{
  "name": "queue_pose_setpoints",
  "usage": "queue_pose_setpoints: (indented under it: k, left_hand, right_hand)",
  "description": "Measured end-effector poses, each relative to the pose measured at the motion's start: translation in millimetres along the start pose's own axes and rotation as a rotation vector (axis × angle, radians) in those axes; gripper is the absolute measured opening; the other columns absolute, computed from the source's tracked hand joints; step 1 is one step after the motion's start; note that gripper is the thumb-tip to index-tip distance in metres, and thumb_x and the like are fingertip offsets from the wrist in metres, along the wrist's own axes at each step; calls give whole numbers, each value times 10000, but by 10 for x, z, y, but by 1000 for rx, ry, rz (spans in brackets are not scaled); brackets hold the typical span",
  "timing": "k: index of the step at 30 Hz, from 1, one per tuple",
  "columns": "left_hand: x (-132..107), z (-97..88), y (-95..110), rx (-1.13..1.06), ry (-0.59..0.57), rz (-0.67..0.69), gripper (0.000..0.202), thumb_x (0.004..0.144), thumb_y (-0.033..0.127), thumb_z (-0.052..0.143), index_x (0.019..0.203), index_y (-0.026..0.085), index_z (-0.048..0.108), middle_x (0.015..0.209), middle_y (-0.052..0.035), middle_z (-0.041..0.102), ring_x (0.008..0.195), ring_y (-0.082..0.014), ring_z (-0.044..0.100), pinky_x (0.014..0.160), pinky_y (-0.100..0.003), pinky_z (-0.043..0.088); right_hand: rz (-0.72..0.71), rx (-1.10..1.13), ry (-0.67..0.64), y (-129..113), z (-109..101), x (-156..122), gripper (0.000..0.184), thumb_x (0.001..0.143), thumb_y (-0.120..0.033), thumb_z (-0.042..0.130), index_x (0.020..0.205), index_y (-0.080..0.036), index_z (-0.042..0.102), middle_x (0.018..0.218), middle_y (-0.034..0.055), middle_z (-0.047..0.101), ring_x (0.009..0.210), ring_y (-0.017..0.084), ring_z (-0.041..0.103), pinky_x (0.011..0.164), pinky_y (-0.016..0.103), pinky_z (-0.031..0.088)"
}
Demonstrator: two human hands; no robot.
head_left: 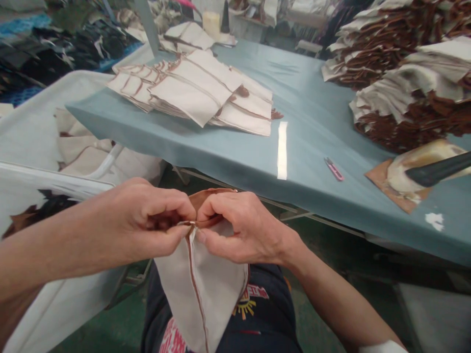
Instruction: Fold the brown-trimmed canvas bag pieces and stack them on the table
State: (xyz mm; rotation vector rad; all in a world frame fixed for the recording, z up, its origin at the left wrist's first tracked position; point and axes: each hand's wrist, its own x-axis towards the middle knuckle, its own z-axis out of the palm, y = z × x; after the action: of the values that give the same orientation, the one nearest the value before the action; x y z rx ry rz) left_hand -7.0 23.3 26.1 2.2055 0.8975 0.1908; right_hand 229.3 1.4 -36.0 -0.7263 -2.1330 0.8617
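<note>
A cream fabric piece [217, 289] with a brown seam down its middle and a brown outer side hangs over my lap. My left hand [147, 220] pinches its top edge at the seam between thumb and fingers. Close beside it, my right hand [239, 225] pinches the same edge, the fingertips of both hands nearly touching. The seam end between the fingertips is partly hidden. Behind my right fingers, some of the brown side shows.
On the blue table [250, 152] lie stacked cream pieces [198, 83], a pale strip [282, 152] and pink thread snips [334, 169]. A glue pot with a dark-handled brush [437, 169] stands at the right, before tall piles [401, 88]. A white bin [84, 88] is left.
</note>
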Motion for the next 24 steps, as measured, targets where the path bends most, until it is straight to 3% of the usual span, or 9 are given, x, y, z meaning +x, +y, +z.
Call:
queue_pose_setpoints:
  k: [6, 10, 16, 19, 24]
  left_hand:
    - [6, -9, -22, 39, -41, 23, 250, 945, 196, 532, 765, 177, 704, 585, 61, 616, 503, -73, 478, 484, -215, 282]
    - [-62, 6, -75, -10, -4, -9, 255, 997, 236, 563, 822, 175, 737, 607, 68, 631, 524, -78, 506, 494, -190, 323]
    - [-170, 10, -114, -10, -32, -74, 281, 1034, 260, 544, 869, 179, 757, 628, 74, 643, 541, -82, 535, 500, -164, 352]
    - [-208, 38, -155, 4, -21, -86, 282, 1061, 316, 557, 927, 202, 777, 631, 81, 665, 534, -86, 553, 489, -167, 346]
    - [-215, 120, -167, 37, 52, -16, 259, 1016, 296, 585, 808, 248, 733, 557, 116, 603, 472, -71, 506, 448, -158, 331]
  right_hand:
    - [-67, -80, 21, 51, 30, -1, 118, 985, -190, 570, 876, -234, 579, 784, -21, 700, 689, 127, 631, 708, 254, 490]
    - [-157, -240, 117, 89, 128, -23, 134, 1029, -217, 559, 929, -238, 645, 785, -1, 741, 717, 150, 694, 725, 265, 533]
    - [-238, -279, 226, 84, 252, -7, 182, 1020, -148, 575, 905, -228, 691, 786, 3, 776, 708, 149, 737, 745, 270, 574]
    - [-276, -317, 265, 80, 304, 15, 241, 989, -94, 549, 822, -231, 657, 767, -7, 790, 690, 142, 729, 725, 270, 578]
    - [-242, -147, 424, 46, 419, 34, 157, 850, -92, 582, 773, -221, 626, 678, -35, 739, 571, 109, 637, 623, 239, 528]
